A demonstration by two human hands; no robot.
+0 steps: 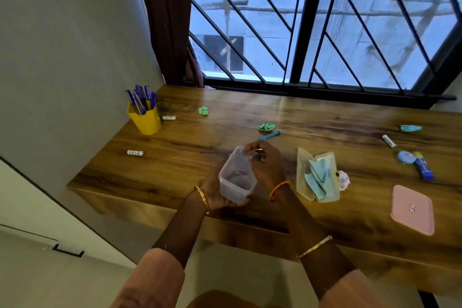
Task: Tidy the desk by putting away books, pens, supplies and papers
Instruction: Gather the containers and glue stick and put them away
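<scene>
Mid-collection of supplies: left hand (215,192) cradling clear tub (237,177), right hand (265,165) curled on its rim. Next, gathering the scattered bits at right of frame into it

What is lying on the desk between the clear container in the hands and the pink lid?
In the head view, between the clear container and the pink lid lie an open translucent case holding blue cloth, and a crumpled white paper beside it.
</scene>
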